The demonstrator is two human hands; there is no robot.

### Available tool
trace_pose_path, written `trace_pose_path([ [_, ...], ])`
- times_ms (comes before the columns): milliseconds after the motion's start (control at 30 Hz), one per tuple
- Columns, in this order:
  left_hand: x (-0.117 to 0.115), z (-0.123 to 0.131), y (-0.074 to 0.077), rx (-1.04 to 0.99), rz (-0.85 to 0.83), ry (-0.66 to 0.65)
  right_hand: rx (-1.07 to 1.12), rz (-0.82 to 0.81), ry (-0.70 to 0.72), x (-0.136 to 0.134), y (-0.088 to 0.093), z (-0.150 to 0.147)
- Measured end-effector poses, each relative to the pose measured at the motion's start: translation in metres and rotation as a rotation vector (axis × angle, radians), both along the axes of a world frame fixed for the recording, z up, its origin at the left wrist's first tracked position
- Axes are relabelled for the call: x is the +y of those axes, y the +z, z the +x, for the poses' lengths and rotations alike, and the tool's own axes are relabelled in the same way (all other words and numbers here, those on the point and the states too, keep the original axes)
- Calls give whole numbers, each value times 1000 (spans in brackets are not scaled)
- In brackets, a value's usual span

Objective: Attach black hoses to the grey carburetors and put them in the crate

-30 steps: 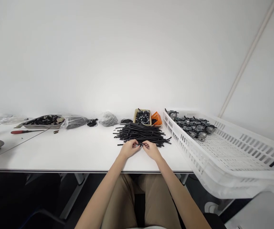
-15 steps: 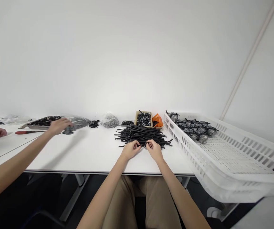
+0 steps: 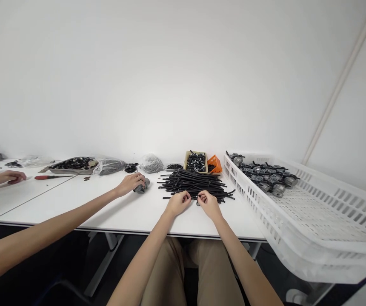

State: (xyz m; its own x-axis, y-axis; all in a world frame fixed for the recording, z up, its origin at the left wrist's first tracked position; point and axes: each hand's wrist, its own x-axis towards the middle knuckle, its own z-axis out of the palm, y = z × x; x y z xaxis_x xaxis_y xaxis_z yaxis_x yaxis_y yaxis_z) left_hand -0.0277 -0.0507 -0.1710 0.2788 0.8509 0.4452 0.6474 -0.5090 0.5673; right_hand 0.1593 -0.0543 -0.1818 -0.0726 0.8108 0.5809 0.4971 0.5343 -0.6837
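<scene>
The main change on my feed came from a co-worker's arm, which had reached in from the left across the white table. Their hand had moved along the table and now rested on a grey plastic part, near the pile of black tubes but not touching it. Their other hand lay further left, beyond a red-handled screwdriver.

The person's own hands had changed far less and remained close together at the near edge of the pile. The left hand and right hand were curled downward, with the fingers partly closed and the fingertips turned inward. A small grey piece showed just below the right hand. The hands covered the fingertips, so I could not tell whether either hand had hold of a tube or that piece.

The pile lay directly ahead of both hands, touching the fingers at its near edge. Beyond it sat a tan box of black-and-grey parts and an orange scoop. To the right stood a white plastic crate holding grey parts with black tubes.
</scene>
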Motion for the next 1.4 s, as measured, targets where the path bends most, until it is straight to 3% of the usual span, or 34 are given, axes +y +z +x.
trace_pose_path([
  [167,-10,-1,4,-41,20,7,-10,-14,21,-1,0,0],
  [267,-18,-20,9,-99,47,90,-13,-12,27,0,-1,0],
  [367,-22,-65,18,-146,66,239,-34,-21,37,0,-1,0],
  [500,-20,-146,27,-200,66,630,-62,-40,38,-1,0,1],
  [567,-16,-179,26,-80,36,811,-66,-51,41,-2,-1,1],
  [633,-11,-201,22,77,-12,873,-65,-56,44,-2,-1,1],
  [733,0,-212,16,306,-122,842,-66,-58,47,-2,-1,0],
  [933,7,-197,17,398,-172,720,-55,-35,39,-1,-2,1],
  [1100,-22,-172,27,380,1,670,-61,-35,49,0,-1,0],
  [1167,-39,-151,34,384,23,638,-63,-41,46,0,0,-1],
  [1267,-60,-104,43,338,98,453,-65,-51,32,-1,0,0],
  [1400,-67,-28,47,279,125,253,-89,-31,40,2,-3,2],
])
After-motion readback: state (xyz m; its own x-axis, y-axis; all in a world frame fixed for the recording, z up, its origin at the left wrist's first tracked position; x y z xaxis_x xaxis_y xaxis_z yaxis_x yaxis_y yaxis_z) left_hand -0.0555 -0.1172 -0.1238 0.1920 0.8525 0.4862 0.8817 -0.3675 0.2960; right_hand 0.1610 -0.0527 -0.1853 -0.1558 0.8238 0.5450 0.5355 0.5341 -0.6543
